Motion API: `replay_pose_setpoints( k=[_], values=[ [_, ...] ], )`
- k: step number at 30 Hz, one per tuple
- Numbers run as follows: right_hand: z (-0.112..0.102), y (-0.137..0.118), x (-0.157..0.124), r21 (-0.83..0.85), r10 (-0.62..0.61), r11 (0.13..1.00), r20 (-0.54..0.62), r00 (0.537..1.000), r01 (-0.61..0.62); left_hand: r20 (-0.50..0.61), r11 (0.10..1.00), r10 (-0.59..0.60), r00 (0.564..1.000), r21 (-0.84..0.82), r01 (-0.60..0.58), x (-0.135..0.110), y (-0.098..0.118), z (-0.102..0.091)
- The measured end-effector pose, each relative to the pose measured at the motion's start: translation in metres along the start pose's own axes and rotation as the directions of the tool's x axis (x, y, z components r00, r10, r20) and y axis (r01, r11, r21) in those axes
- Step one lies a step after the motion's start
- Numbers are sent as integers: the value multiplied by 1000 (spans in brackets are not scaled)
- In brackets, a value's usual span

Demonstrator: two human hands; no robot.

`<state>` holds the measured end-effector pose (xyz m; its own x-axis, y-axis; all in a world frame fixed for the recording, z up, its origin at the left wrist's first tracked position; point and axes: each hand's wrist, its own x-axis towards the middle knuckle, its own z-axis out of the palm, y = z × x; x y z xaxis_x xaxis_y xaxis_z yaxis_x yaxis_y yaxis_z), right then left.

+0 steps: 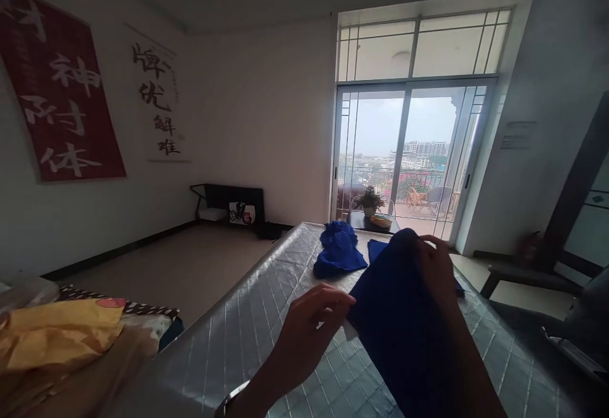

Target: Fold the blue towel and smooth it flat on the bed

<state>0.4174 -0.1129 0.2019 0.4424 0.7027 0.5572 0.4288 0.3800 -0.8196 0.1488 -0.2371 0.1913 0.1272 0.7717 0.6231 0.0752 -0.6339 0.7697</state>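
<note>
Person stands at the near end of a quilted surface (266, 316) covered in shiny plastic and holds a blue cloth (397, 329) up in the air over its near right part, off the surface and hanging down. Left hand (309, 326) is closed in a pinch on the cloth's left edge, thumb and fingertips together. Right hand (435, 266) is higher and farther right, fingers curled over the top edge, gripping it too. More blue cloth sits in a loose pile (339, 254) farther along the surface, apart from the held piece. Yellow fabric (61, 335) lies near left. A red banner (59, 88) hangs on the left wall, and a glass balcony door (404, 151) is at the far end with a potted plant (370, 201) in front of it. Looks like the cloth is being opened out. To do that well, both pinches belong at matching corners of one edge, at even height, with light tension between the hands so the fabric hangs flat and no fold hides.
</note>
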Motion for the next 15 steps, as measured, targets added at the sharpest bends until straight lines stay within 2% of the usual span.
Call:
replay_pose_setpoints(
  k=[2,3,4,5,7,8,9,11,13,15],
  values=[
    [40,16,-15,3,1,1000,204,979,-1,-91,989,-97,991,106,106,-19,-37,-11],
    [59,22,-27,-12,-7,1000,325,946,11,-140,972,-129,982,179,153,-32,-57,-18],
    [76,27,-41,-19,-29,999,473,881,43,-184,945,-137,973,270,185,-47,-78,-25],
    [89,30,-55,-5,-66,996,603,795,87,-208,899,-122,971,392,197,-63,-98,-32],
    [102,29,-80,43,-122,990,752,647,137,-226,732,-155,962,627,266,-94,-131,-45],
    [102,25,-89,64,-140,987,795,590,149,-228,657,-189,955,694,295,-106,-142,-51],
    [99,19,-95,78,-154,984,819,553,159,-224,589,-222,949,745,314,-115,-149,-55],
    [81,6,-103,102,-190,976,839,511,195,-205,508,-279,938,798,325,-125,-151,-61],
    [54,-2,-110,117,-228,963,835,501,242,-185,485,-323,928,810,330,-125,-145,-63],
    [21,3,-123,61,-203,963,804,560,261,-183,492,-357,916,797,351,-123,-137,-64]
  ],
)
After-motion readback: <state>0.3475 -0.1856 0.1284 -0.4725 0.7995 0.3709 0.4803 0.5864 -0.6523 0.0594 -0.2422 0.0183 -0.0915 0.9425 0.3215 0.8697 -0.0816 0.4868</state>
